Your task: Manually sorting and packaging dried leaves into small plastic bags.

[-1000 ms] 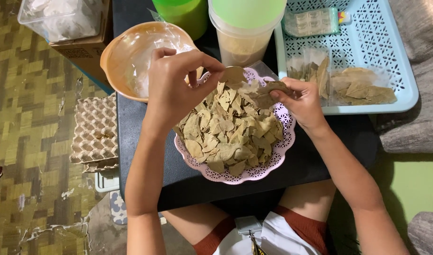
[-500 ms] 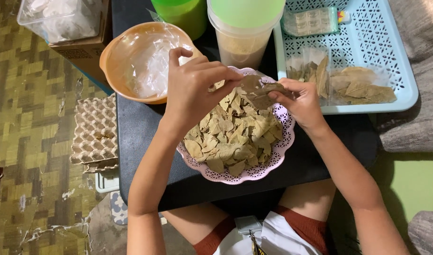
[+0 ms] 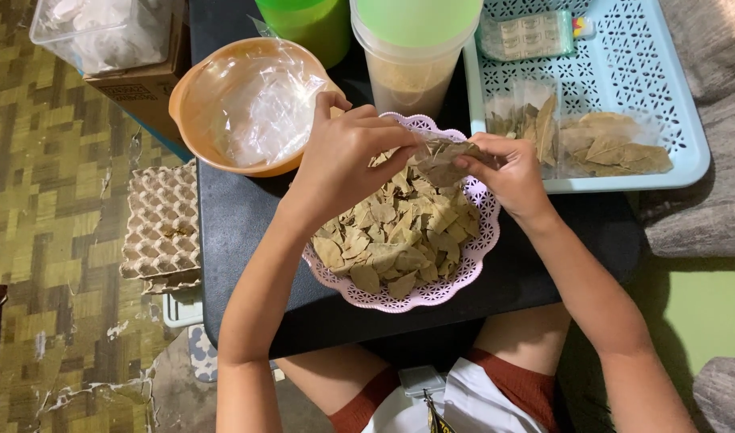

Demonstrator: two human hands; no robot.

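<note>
Both hands meet at frame centre over a pink lace-edged plate (image 3: 359, 298) heaped with dried bay leaves (image 3: 395, 236). The left hand (image 3: 343, 156) and right hand (image 3: 512, 172) are both closed in a pinch on a small bunch of leaves (image 3: 446, 160), held just above the pile's upper edge. To do this well, the pinch looks best kept light since the leaves seem brittle, with the bunch kept over the plate so crumbs drop back. The space is tight: an orange bowl lined with clear plastic (image 3: 251, 108) sits just left of the left hand, a lidded plastic tub (image 3: 411, 56) stands directly behind, and a light blue perforated tray (image 3: 624, 48) with filled leaf packets (image 3: 616, 148) lies just right. Open room is mainly toward the black table's (image 3: 239, 232) near edge, bottom of frame. An egg carton (image 3: 163, 220) sits at left, off the table.
</note>
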